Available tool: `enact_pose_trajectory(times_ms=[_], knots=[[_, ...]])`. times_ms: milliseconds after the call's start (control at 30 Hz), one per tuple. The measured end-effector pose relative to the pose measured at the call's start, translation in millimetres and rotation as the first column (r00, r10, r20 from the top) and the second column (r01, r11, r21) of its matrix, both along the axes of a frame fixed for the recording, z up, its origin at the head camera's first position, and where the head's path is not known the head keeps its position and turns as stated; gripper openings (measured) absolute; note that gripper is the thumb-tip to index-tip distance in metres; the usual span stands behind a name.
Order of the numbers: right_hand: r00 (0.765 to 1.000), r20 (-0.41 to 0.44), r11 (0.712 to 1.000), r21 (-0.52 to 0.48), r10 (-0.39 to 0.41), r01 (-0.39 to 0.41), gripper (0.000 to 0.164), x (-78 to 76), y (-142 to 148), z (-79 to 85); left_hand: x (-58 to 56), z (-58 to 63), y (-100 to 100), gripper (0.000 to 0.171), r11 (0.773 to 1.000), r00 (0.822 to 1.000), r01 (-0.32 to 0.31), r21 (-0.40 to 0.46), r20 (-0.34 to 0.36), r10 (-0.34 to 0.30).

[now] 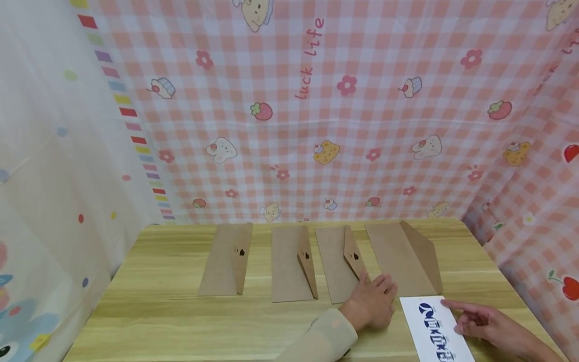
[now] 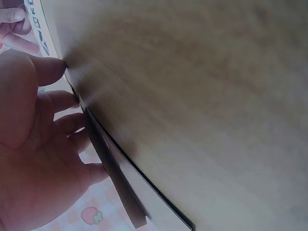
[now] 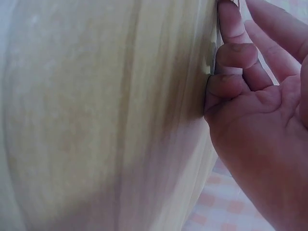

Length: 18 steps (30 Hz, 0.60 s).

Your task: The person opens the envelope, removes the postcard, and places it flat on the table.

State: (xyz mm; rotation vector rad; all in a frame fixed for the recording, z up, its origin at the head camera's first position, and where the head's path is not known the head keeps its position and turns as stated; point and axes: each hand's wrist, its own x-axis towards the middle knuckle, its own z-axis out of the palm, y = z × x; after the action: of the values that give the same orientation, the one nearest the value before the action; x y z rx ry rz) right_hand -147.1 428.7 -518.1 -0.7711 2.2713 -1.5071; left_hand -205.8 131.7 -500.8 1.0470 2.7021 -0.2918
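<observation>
My left hand [image 1: 371,301] rests on the lower right end of the third brown envelope [image 1: 332,261], fingers spread. In the left wrist view, its fingertips touch down along the envelope's edge, where the flap [image 2: 113,168] stands a little up. The right hand [image 1: 493,324] is at the right edge of a white card [image 1: 429,327] with dark blue printing. Its index finger is stretched out to the card's top corner, while the other fingers are bent. Just above the card lies a brown envelope [image 1: 393,256] with its flap [image 1: 425,256] folded out.
Two more brown envelopes, one at the far left [image 1: 217,261] and one beside it [image 1: 287,266], lie with flaps folded over and small dark prints. The wooden table [image 1: 181,327] meets a pink checked curtain [image 1: 289,151] at its back edge.
</observation>
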Motion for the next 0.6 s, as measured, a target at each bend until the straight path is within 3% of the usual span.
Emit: enact_pose_trajectory(times_ms=[400,600], knots=[[1.000,-0.008,1.000,0.006,-0.009,0.009,0.045,-0.8,1.4,1.8,0.9,3.1,-0.2,0.055,1.000,1.000,0.000,-0.015,0.003,0.000],[0.998,0.051,1.000,0.017,-0.025,0.024,0.044,-1.5,4.6,1.5,2.8,5.1,-0.5,0.056,1.000,1.000,-0.003,-0.016,0.006,0.003]])
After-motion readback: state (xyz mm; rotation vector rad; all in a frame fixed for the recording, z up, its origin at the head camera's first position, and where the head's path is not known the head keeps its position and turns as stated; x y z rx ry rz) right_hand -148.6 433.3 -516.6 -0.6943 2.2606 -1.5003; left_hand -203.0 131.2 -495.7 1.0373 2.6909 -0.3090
